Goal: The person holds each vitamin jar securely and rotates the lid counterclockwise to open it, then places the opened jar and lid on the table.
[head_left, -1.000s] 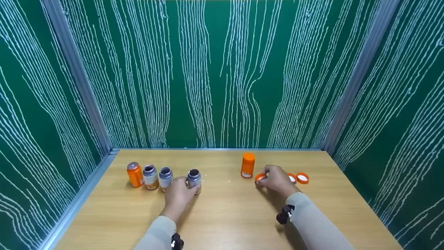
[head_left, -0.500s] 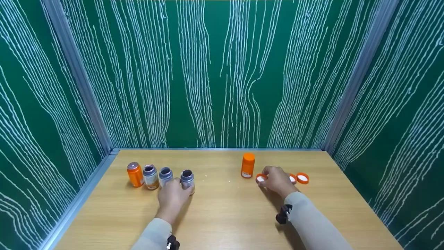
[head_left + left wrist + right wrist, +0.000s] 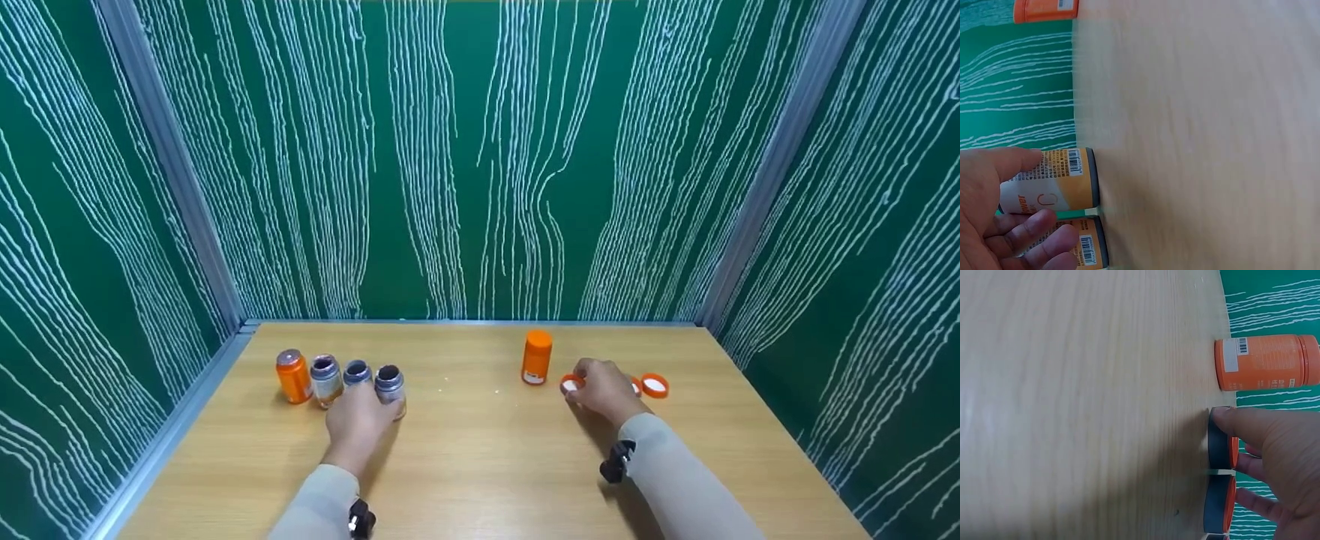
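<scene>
My left hand (image 3: pixel 356 424) grips an uncapped jar (image 3: pixel 389 379) with a grey neck, thumb on one side and fingers on the other. In the left wrist view its white and yellow label (image 3: pixel 1075 194) shows; the base stands on or very near the table. A second uncapped jar (image 3: pixel 358 373) is close beside it, partly hidden by the hand. On the other side, my right hand (image 3: pixel 606 391) pinches an upturned cap (image 3: pixel 571 383) with an orange inside and white liner. Its dark grey side (image 3: pixel 1219 444) shows in the right wrist view, almost touching a neighbouring cap (image 3: pixel 1216 503).
Further left stand another uncapped jar (image 3: pixel 325 379) and an orange can (image 3: pixel 292 376). A capped orange bottle (image 3: pixel 536 358) stands behind and left of the right hand. Another upturned cap (image 3: pixel 655 385) lies at the right. Small crumbs dot the wooden table (image 3: pixel 480 457).
My left hand has slid the jar leftward until it stands close to the other jars. My right hand has shifted the cap slightly right, toward the other caps.
</scene>
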`<action>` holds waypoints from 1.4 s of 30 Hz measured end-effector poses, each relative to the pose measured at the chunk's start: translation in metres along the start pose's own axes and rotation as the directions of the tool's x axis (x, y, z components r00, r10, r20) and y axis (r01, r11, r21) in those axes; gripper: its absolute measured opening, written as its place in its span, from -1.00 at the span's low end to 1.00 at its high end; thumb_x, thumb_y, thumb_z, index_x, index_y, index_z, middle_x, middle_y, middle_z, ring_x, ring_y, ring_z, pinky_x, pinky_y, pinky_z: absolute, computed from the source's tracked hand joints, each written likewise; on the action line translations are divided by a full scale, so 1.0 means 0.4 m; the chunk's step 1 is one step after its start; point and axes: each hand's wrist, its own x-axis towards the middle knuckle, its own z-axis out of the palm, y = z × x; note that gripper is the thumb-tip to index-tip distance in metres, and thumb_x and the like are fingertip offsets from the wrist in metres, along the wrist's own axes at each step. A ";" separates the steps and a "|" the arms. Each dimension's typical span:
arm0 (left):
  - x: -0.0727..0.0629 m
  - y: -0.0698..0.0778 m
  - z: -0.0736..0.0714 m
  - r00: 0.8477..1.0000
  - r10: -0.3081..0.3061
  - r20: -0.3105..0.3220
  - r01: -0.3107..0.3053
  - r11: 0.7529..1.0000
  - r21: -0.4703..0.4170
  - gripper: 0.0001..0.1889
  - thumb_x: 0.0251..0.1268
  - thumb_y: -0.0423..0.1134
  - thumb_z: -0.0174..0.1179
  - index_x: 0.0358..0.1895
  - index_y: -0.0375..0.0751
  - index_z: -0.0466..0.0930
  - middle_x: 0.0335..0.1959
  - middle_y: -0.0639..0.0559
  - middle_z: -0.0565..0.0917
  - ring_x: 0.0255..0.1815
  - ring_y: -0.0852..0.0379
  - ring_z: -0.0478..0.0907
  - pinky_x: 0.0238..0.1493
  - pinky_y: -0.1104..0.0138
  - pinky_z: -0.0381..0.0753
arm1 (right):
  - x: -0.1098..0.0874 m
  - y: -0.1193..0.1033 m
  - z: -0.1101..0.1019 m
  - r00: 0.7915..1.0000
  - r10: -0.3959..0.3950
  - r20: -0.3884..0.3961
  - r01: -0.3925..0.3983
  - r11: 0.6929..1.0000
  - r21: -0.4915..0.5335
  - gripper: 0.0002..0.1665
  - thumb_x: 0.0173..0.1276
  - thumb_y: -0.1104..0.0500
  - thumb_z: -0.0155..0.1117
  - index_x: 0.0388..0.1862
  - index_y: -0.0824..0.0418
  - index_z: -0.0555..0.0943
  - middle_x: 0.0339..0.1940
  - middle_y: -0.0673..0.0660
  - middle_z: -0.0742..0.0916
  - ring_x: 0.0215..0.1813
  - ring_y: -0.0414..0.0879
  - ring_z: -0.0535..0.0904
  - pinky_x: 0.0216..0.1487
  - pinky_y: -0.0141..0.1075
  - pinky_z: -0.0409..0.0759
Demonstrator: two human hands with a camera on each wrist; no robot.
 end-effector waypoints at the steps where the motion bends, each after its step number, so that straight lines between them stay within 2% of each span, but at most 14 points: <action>1: 0.002 0.000 -0.003 1.000 0.000 0.002 0.000 1.000 0.002 -0.41 0.42 0.06 0.60 0.28 -0.27 0.69 0.03 -0.28 0.87 -0.07 -0.20 0.80 0.32 -0.36 0.75 | -0.001 0.001 -0.002 1.000 0.001 -0.001 -0.001 1.000 -0.002 -0.38 0.42 0.16 0.70 0.41 0.18 0.71 0.29 0.23 0.81 0.13 0.15 0.69 0.48 0.16 0.72; 5: 0.007 -0.001 -0.010 1.000 -0.002 0.002 0.002 1.000 0.026 -0.41 0.41 0.06 0.62 0.27 -0.29 0.73 0.08 -0.30 0.87 -0.04 -0.21 0.80 0.33 -0.35 0.75 | -0.008 0.001 -0.007 1.000 -0.009 -0.001 0.009 1.000 -0.019 -0.33 0.42 0.16 0.70 0.46 0.21 0.68 0.32 0.26 0.80 0.15 0.17 0.69 0.50 0.17 0.72; 15: 0.035 -0.009 -0.026 0.999 -0.024 0.039 0.021 0.997 0.081 -0.46 0.40 0.01 0.64 0.20 -0.36 0.83 0.02 -0.26 0.87 -0.13 -0.16 0.77 0.28 -0.25 0.82 | -0.012 -0.017 -0.017 1.000 -0.026 -0.008 0.026 1.000 0.015 -0.16 0.40 0.05 0.73 0.57 0.22 0.60 0.50 0.31 0.73 0.31 0.23 0.67 0.60 0.22 0.63; 17: 0.040 -0.011 -0.027 0.999 -0.016 0.039 0.012 0.995 0.103 -0.48 0.40 0.02 0.64 0.16 -0.36 0.85 -0.03 -0.23 0.87 -0.19 -0.13 0.75 0.19 -0.20 0.86 | -0.013 -0.024 -0.020 0.999 -0.043 -0.015 0.043 0.999 0.014 -0.15 0.40 0.07 0.73 0.58 0.26 0.59 0.51 0.34 0.72 0.31 0.24 0.68 0.58 0.23 0.65; 20: 0.042 -0.011 -0.031 0.999 -0.020 0.050 0.014 0.993 0.115 -0.53 0.45 0.02 0.60 0.12 -0.34 0.87 -0.14 -0.18 0.85 -0.25 -0.10 0.72 0.08 -0.10 0.87 | -0.015 -0.041 -0.027 1.000 -0.028 -0.011 0.029 0.997 0.068 -0.12 0.39 0.11 0.73 0.60 0.26 0.56 0.53 0.35 0.70 0.26 0.20 0.70 0.55 0.21 0.68; 22: 0.040 -0.011 -0.034 0.998 -0.027 0.059 0.020 0.993 0.118 -0.56 0.49 0.00 0.57 0.11 -0.34 0.87 -0.20 -0.16 0.83 -0.27 -0.09 0.73 0.05 -0.06 0.87 | -0.016 -0.057 -0.034 1.000 -0.022 -0.002 0.022 0.995 0.099 -0.10 0.40 0.11 0.72 0.63 0.25 0.52 0.54 0.36 0.69 0.19 0.19 0.72 0.52 0.20 0.71; 24: 0.037 -0.010 -0.036 0.998 -0.025 0.065 0.016 0.992 0.125 -0.57 0.53 -0.02 0.54 0.13 -0.36 0.85 -0.23 -0.16 0.83 -0.27 -0.10 0.75 0.10 -0.10 0.89 | -0.016 -0.076 -0.040 1.000 -0.014 0.002 0.014 0.992 0.123 -0.08 0.43 0.08 0.71 0.66 0.23 0.48 0.59 0.35 0.66 0.22 0.19 0.71 0.55 0.22 0.68; 27: 0.029 -0.002 -0.037 0.996 -0.028 0.086 0.016 0.991 0.134 -0.54 0.52 -0.06 0.55 0.21 -0.39 0.80 -0.13 -0.24 0.86 -0.20 -0.16 0.77 0.23 -0.22 0.85 | -0.018 -0.106 -0.048 1.000 -0.015 -0.001 0.015 0.991 0.130 -0.06 0.50 0.01 0.65 0.72 0.18 0.42 0.65 0.32 0.61 0.36 0.22 0.68 0.60 0.24 0.63; 29: 0.026 0.009 -0.036 0.993 -0.028 0.113 0.012 0.990 0.141 -0.53 0.52 -0.05 0.55 0.21 -0.39 0.78 -0.07 -0.26 0.85 -0.18 -0.17 0.76 0.22 -0.24 0.84 | -0.019 -0.126 -0.053 1.000 -0.022 -0.009 0.023 0.991 0.130 -0.05 0.54 -0.03 0.62 0.76 0.14 0.39 0.71 0.30 0.56 0.45 0.23 0.62 0.61 0.22 0.63; 32: 0.023 0.028 -0.030 0.986 -0.037 0.162 0.015 0.991 0.134 -0.56 0.51 -0.01 0.55 0.14 -0.34 0.80 -0.05 -0.23 0.83 -0.18 -0.14 0.73 0.07 -0.06 0.86 | -0.020 -0.153 -0.061 1.000 -0.020 -0.008 0.022 0.986 0.166 -0.01 0.55 -0.08 0.60 0.79 0.09 0.34 0.76 0.28 0.51 0.49 0.23 0.58 0.60 0.20 0.64; 34: 0.025 0.037 -0.022 0.983 -0.007 0.183 -0.012 0.994 0.105 -0.62 0.53 0.02 0.53 0.04 -0.27 0.82 -0.12 -0.15 0.81 -0.20 -0.08 0.71 -0.06 0.07 0.78 | -0.019 -0.166 -0.063 1.000 -0.010 -0.002 0.010 0.978 0.209 0.00 0.55 -0.12 0.60 0.80 0.06 0.33 0.78 0.27 0.47 0.50 0.22 0.56 0.60 0.20 0.65; 36: 0.025 0.047 -0.013 0.981 0.037 0.191 -0.049 0.997 0.059 -0.68 0.55 0.04 0.50 -0.02 -0.17 0.83 -0.19 -0.07 0.80 -0.20 -0.04 0.70 -0.09 0.15 0.74 | -0.015 -0.173 -0.063 1.000 0.004 0.010 -0.006 0.969 0.248 0.01 0.56 -0.15 0.58 0.81 0.03 0.31 0.80 0.25 0.45 0.53 0.23 0.54 0.64 0.25 0.59; 39: 0.024 0.062 0.001 0.976 0.117 0.184 -0.114 0.993 -0.028 -0.76 0.58 0.03 0.48 -0.09 -0.07 0.82 -0.22 0.00 0.78 -0.18 0.00 0.68 -0.05 0.15 0.76 | -0.006 -0.179 -0.060 1.000 0.009 0.019 -0.014 0.961 0.275 -0.01 0.60 -0.18 0.52 0.82 0.00 0.28 0.81 0.24 0.43 0.60 0.26 0.51 0.67 0.31 0.53; 42: 0.022 0.082 0.016 0.966 0.188 0.176 -0.171 0.980 -0.105 -0.78 0.59 0.01 0.47 -0.05 -0.06 0.84 -0.15 0.00 0.81 -0.11 0.02 0.70 0.06 0.08 0.81 | 0.002 -0.180 -0.053 1.000 -0.019 0.005 0.017 0.963 0.271 -0.04 0.64 -0.19 0.46 0.82 0.06 0.28 0.80 0.29 0.44 0.64 0.30 0.50 0.69 0.31 0.50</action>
